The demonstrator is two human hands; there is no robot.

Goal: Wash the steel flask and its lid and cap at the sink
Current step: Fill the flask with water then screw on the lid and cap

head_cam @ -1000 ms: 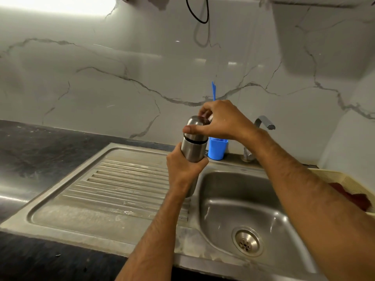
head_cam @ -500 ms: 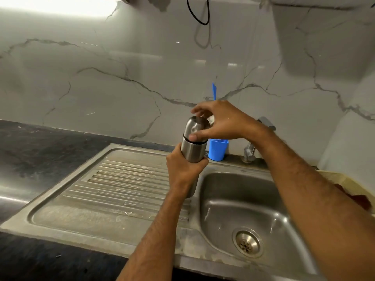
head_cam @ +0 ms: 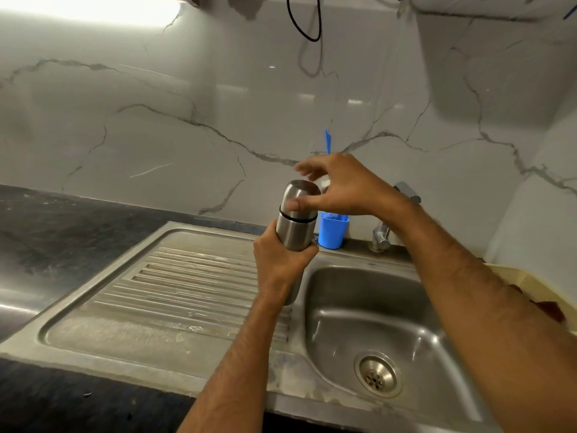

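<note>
right hand | fingers now spread, lifted off cap | thumb still touching

A bright strip light at the top left, far up and left of the sink, burns out to white and washes the marble wall below it, which carries soft reflected glints. The basin shows dull highlights. The right hand above the sink has motion-blurred fingertips. Straight edges bow toward the frame borders from wide-angle distortion; the dark countertop left of the sink stays dim.
</note>
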